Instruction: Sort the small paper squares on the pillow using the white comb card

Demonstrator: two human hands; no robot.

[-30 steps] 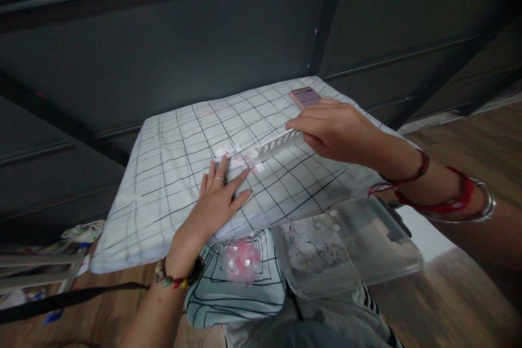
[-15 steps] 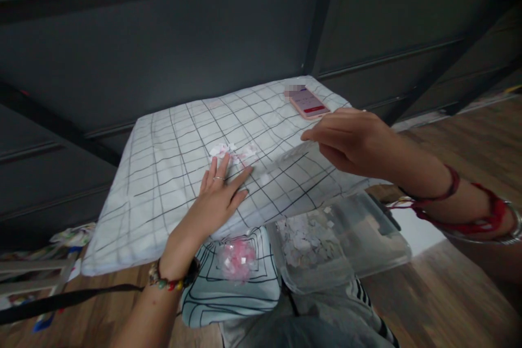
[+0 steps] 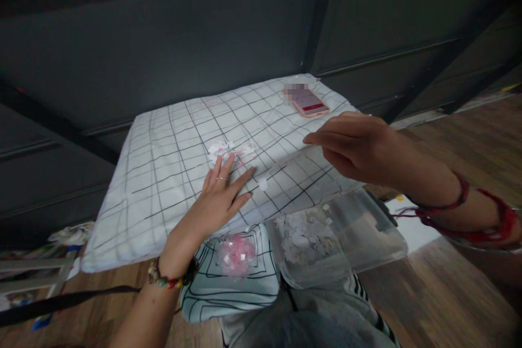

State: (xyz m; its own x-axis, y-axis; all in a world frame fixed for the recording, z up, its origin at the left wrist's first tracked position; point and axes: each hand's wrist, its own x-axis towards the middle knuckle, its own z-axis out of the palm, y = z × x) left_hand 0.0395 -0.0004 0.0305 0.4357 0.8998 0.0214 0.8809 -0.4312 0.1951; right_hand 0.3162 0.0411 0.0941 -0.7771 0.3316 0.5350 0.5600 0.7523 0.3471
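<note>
My left hand (image 3: 218, 193) lies with fingers spread on a white cloth with black grid lines (image 3: 171, 163). Its fingertips touch a small heap of white and pinkish paper scraps (image 3: 220, 149). My right hand (image 3: 346, 144) is raised over the table's right front part, thumb and fingers pinched on what looks like the edge of a clear plastic sheet (image 3: 285, 166); the pinch itself is partly hidden. A single white scrap (image 3: 263, 184) is beside my left index finger. Below the front edge, a clear plastic box (image 3: 346, 277) holds many paper scraps (image 3: 304, 239).
A phone in a pink case (image 3: 310, 103) lies at the table's back right. A pink, clear-wrapped bundle (image 3: 236, 255) rests on a pale blue lined cloth (image 3: 240, 304) by my lap. Dark panels (image 3: 163, 38) stand behind the table. A dark strap (image 3: 69, 299) crosses at lower left.
The single white scrap has shifted slightly down beside my left index finger. My right hand has moved a little to the right, still pinched. My left hand stays nearly in place.
</note>
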